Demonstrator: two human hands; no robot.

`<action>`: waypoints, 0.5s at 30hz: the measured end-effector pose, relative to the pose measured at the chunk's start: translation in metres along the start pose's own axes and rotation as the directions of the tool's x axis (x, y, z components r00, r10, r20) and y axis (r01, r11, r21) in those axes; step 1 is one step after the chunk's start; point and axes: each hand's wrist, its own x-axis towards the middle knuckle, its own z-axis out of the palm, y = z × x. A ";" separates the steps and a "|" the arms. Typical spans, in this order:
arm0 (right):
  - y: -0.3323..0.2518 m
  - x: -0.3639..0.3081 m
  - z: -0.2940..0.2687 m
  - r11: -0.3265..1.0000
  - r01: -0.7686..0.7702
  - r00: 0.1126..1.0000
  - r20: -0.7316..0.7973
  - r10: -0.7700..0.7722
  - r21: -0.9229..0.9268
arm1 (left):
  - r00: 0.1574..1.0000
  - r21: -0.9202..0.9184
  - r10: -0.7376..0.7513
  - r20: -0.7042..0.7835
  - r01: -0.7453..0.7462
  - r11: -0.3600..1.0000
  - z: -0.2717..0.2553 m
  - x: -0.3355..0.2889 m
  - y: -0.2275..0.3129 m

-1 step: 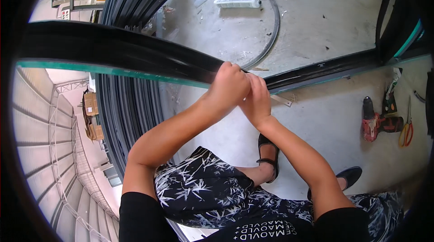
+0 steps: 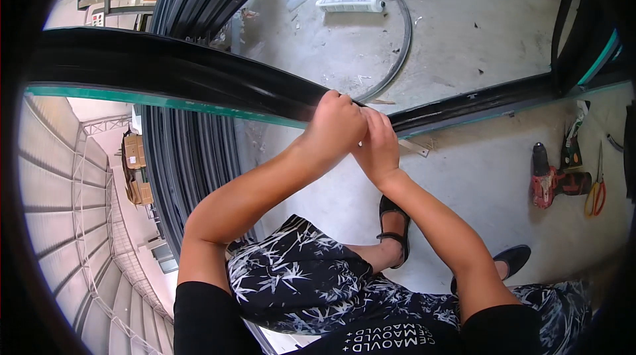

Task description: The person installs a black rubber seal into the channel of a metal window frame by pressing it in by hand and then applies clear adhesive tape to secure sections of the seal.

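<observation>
A long black frame (image 2: pixel 185 73) is seen stretching from the upper left, past both hands near the middle, and on to the right; its lower side is lined by a green, glass-like edge (image 2: pixel 165 102). At its near side the left hand (image 2: pixel 338 123) is set with fingers curled down against it, knuckles up, and the right hand (image 2: pixel 377 149) is tucked close beside, its fingers bent and touching the left. Whether anything is pinched under the fingertips cannot be told, as the contact is hidden. For good work here, the frame is probably best braced by one hand while short, even pressure is given by the other; the fingers are best kept off the green edge, which could be sharp, and the forearms kept low so that the spot can be seen.

At the left, a tall stack of dark bars (image 2: pixel 192 163) is partly crossed by the frame, so room for swinging it that way seems limited. Beyond the hands, a loop of dark hose (image 2: pixel 405 37) is spread on the floor (image 2: pixel 457 57). Below, a black shoe (image 2: pixel 395 239) is planted near the work. The red drill (image 2: pixel 544 186) and the orange-handled scissors (image 2: pixel 596 197) are laid to the right, well apart. Past the frame, a white tube (image 2: pixel 350 4) is left lying. Nearest underneath, a small pale strip (image 2: pixel 415 148) is seen.
</observation>
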 end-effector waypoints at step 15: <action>-0.020 0.009 -0.014 0.999 0.020 0.998 0.061 -0.018 -0.028 | 0.998 0.050 0.054 0.018 -0.055 0.997 -0.058 -0.024 -0.061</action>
